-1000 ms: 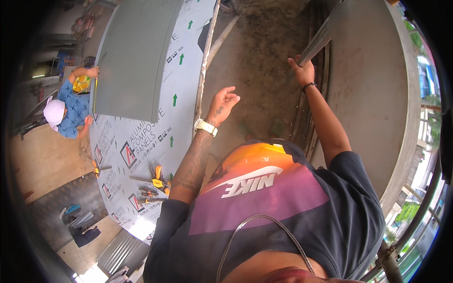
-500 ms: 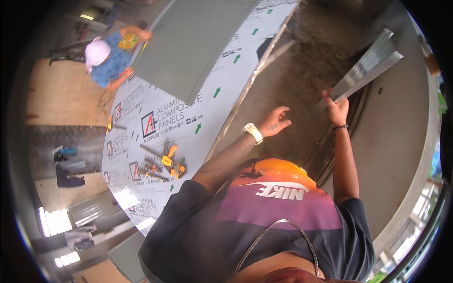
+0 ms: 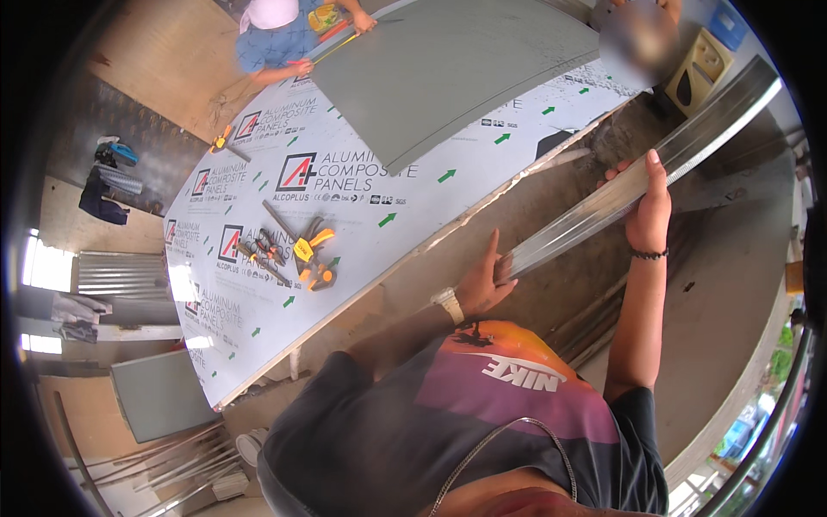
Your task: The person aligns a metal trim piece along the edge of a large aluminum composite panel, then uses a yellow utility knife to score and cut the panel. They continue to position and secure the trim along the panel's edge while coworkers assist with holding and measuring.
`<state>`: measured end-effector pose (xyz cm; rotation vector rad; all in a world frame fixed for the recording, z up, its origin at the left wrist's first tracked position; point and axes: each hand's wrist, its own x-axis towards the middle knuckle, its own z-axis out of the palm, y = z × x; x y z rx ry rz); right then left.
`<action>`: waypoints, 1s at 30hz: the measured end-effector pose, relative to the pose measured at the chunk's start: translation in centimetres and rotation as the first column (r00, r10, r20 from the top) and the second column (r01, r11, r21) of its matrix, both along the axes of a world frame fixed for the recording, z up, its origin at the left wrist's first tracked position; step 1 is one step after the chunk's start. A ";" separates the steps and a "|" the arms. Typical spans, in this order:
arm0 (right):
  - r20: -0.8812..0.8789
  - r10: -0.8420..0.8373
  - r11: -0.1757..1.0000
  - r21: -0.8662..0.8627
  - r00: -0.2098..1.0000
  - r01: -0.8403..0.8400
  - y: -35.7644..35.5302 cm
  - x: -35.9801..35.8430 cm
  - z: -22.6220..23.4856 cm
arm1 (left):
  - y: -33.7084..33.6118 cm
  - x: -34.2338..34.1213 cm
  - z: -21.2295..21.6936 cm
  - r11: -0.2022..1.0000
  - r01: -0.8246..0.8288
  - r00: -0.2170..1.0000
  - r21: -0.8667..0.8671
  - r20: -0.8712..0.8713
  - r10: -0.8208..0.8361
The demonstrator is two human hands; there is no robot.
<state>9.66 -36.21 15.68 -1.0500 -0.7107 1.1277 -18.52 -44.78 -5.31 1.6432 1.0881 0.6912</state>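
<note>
A long shiny metal channel [image 3: 590, 209] lies diagonally in front of me, its far end raised toward the upper right. My right hand [image 3: 648, 207] grips it around the middle, thumb on top and fingers wrapped round its far side. At the lower end of the channel is my left hand [image 3: 484, 280], index finger stretched out and the other fingers closed around that end. Beside my left arm stands a table covered with a printed white panel sheet [image 3: 345, 207]. Several yellow-and-black bar clamps [image 3: 303, 252] rest on it.
A grey sheet [image 3: 457, 69] covers the table's far part. Across from me, a person in a blue shirt [image 3: 274, 47] holds a tape measure along its edge. Another person's blurred head [image 3: 639, 43] shows at the far right, near a beige plastic chair [image 3: 699, 73]. A low wall [image 3: 698, 336] runs along my right.
My right hand has swung the channel outward and lowered it across my front. My left hand, free before, has come to its near end. My view has turned, bringing in the second person.
</note>
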 end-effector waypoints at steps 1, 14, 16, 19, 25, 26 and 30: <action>0.026 0.031 0.999 -0.025 0.999 -0.031 0.9 -0.6 -0.1 | -0.3 -0.7 0.2 0.999 -0.033 0.999 0.019 0.005 0.033; -0.006 0.570 0.754 -0.394 0.822 -0.526 2.3 -3.6 -19.7 | -6.2 -16.6 7.4 0.796 -0.566 0.792 0.214 -0.126 0.597; -0.064 0.564 0.686 -0.519 0.824 -0.510 0.9 -3.2 -26.1 | -8.0 -19.6 8.0 0.699 -0.647 0.716 0.303 -0.073 0.694; -0.122 0.511 0.568 -0.695 0.851 -0.441 -2.2 -2.2 -36.6 | -11.5 -24.3 8.0 0.530 -0.743 0.561 0.408 -0.052 0.826; -0.155 0.597 0.260 -0.890 0.787 -0.373 -11.7 -0.1 -53.8 | -19.3 -35.3 7.8 0.215 -0.786 0.122 0.580 -0.196 0.973; -0.266 0.555 0.234 -0.860 0.788 -0.454 -13.3 0.4 -55.4 | -20.0 -37.3 7.7 0.170 -0.867 0.099 0.468 -0.172 0.980; -0.159 0.726 0.167 -0.903 0.669 -0.396 -17.3 2.0 -58.0 | -20.1 -46.9 7.4 0.265 -0.705 -0.029 0.657 -0.401 0.916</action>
